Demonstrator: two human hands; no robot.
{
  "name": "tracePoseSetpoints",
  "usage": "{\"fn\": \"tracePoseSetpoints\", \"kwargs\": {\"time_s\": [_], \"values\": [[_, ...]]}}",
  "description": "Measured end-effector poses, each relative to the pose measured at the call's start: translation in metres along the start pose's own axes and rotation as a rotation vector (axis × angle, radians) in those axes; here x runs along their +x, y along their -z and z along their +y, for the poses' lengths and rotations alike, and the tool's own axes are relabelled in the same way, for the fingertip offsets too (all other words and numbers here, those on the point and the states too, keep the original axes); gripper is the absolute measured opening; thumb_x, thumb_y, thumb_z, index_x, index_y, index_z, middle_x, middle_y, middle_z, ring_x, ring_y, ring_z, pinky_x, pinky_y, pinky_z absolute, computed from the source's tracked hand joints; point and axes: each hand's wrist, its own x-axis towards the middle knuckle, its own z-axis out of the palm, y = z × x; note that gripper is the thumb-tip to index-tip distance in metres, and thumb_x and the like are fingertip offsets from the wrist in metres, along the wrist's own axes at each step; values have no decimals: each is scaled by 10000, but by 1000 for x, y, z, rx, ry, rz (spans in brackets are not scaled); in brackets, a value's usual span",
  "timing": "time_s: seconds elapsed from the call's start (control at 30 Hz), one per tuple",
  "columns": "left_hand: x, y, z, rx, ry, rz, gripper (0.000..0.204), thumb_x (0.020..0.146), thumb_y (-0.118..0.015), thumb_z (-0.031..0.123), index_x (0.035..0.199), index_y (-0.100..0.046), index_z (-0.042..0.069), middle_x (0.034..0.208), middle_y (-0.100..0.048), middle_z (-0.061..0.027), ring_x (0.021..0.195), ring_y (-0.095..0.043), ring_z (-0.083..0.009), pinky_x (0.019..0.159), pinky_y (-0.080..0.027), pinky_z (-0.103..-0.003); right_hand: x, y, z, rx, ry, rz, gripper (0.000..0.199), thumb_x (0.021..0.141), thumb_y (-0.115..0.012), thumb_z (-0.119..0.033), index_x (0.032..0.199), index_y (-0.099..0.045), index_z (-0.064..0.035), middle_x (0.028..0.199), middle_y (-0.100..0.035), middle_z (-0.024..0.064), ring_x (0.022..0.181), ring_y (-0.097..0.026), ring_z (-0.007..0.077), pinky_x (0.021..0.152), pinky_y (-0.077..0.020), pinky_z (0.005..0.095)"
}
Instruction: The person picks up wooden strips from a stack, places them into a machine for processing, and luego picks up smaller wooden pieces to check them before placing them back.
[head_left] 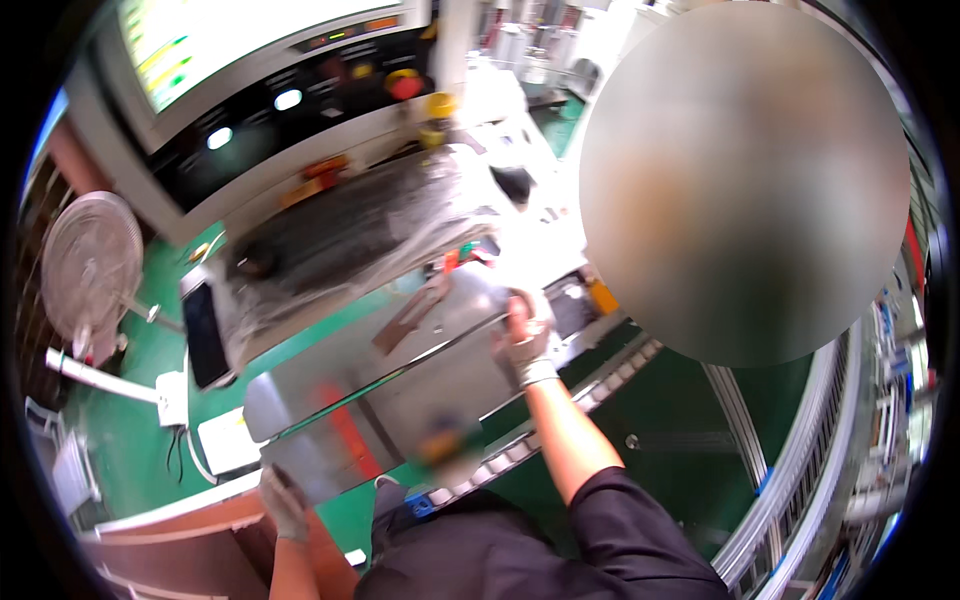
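I see two gloved hands holding flat, shiny metal sheets (390,390). There look to be two sheets, one on top of the other, with a thin dark line between them. The picture is blurry here, so I cannot be sure how they join.

My left hand (283,503) is down low, gripping the near left corner of the metal sheets. My right hand (524,340) is up higher, closed on the far right edge. The hands are well apart, one at each end. The sheets sit tilted across the middle of the view, over a green table (130,430).

Just past the sheets is a grey machine block wrapped in clear plastic (350,230). Beside it, on the left, lies a dark phone (204,335). A white round fan (88,265) stands at the far left. Behind all this is a control panel (300,90) with a bright screen and red and yellow buttons. A silver rail (790,480) curves along the right side.
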Motion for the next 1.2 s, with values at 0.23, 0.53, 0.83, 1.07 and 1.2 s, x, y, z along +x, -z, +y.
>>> {"fn": "tracePoseSetpoints", "kwargs": {"time_s": [0.23,0.53,0.83,1.07,1.2], "values": [[-32,6,53,1316,-450,-276,201,1001,-511,254,1003,-642,103,1006,-615,-22,908,-590,-187,819,-465,-336,-39,2,14,-10,-10,-119,327,1019,-554,-292,1114,-686,-8,1051,-676,132,947,-635,272,847,-500,390],[-121,178,114,1092,-247,414,365,927,-566,268,1142,-659,-11,1202,-654,-231,1148,-606,-394,1030,-458,-484,-136,-75,-44,133,-2,-582,194,1013,-596,-162,1035,-701,-1,948,-705,43,827,-626,136,766,-508,279],[-130,330,92,1316,226,808,621,898,-654,381,1401,-521,40,1545,-401,-185,1466,-308,-386,1192,-277,-514,-178,-160,-177,7,483,-701,75,862,-616,-88,838,-653,-27,810,-613,127,764,-616,297,698,-494,387],[-85,340,93,1282,451,807,656,927,-596,436,1453,-485,60,1656,-224,-183,1526,-202,-390,1197,-266,-536,-185,-161,-174,-131,373,-678,82,854,-622,-80,828,-670,-19,800,-613,134,728,-620,306,678,-501,378],[-69,351,85,1314,335,834,509,927,-605,414,1284,-611,51,1634,-275,-183,1504,-252,-385,1153,-333,-561,-186,-163,-180,-150,379,-641,82,854,-621,-75,830,-668,-13,793,-611,133,724,-619,307,673,-501,381]]}}
